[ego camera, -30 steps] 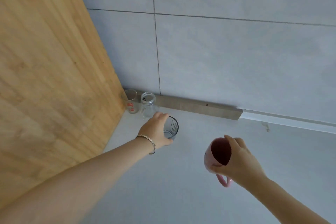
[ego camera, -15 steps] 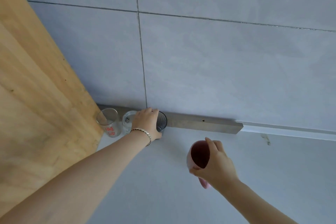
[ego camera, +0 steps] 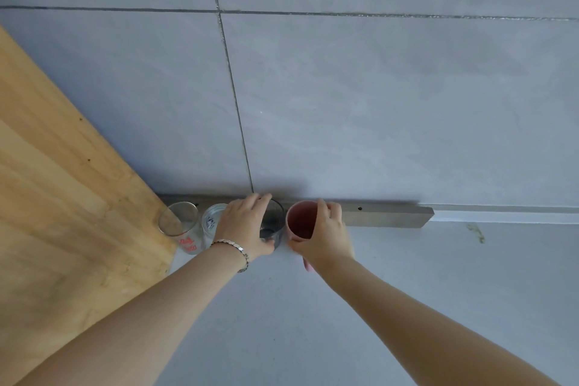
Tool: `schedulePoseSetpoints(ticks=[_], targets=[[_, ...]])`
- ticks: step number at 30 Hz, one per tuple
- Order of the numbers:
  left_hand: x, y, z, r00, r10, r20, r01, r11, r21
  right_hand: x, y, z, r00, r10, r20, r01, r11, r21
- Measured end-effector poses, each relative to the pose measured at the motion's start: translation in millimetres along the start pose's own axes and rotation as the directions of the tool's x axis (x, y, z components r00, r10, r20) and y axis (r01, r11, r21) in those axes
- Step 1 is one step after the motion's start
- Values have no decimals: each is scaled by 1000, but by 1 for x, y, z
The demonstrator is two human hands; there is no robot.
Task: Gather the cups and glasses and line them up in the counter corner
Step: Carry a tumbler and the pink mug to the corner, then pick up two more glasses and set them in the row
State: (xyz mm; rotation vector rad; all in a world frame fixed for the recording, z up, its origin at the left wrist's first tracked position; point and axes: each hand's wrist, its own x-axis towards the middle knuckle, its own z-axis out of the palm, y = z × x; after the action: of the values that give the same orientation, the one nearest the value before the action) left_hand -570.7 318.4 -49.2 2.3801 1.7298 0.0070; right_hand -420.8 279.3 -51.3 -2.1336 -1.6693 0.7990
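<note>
Head view: over the counter (ego camera: 282, 316), the right hand (ego camera: 324, 236) is curling its fingers round the mug (ego camera: 299, 224), upright and just right of the dark glass (ego camera: 275, 224) that the left hand (ego camera: 244, 226) is gripping. Leftward, jar (ego camera: 213, 221) and printed glass (ego camera: 178, 224) are standing in the corner. A second ago the mug was hanging well short of this row.

Upright, side by side, L–R: red-print glass (ego camera: 181, 226), sm. clear jar (ego camera: 212, 223), dark glass (ego camera: 275, 222), pink mug (ego camera: 301, 223).

Grey tiled wall (ego camera: 376, 103) | wooden side panel (ego camera: 62, 197) at left | metal strip (ego camera: 385, 218) along wall base | pale grey worktop (ego camera: 438, 276)
</note>
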Motion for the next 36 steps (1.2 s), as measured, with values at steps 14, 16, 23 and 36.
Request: schedulePoseSetpoints(ticks=[14,16,23,36], targets=[[-75,70,-11,993,19,115,-28,997,73,-75,75,-54,893,213,395,-144,970,-197],[-91,95,-7,959,30,281,-42,999,34,-96,103,-74,867,256,427,-156,954,-255],[-108,216,28,859,159,488,-143,987,-70,-173,223,-159,861,331,387,-197,917,-347],[-110,561,83,789,341,511,-308,939,-151,-286,530,-335,869,448,208,-388,880,-274]])
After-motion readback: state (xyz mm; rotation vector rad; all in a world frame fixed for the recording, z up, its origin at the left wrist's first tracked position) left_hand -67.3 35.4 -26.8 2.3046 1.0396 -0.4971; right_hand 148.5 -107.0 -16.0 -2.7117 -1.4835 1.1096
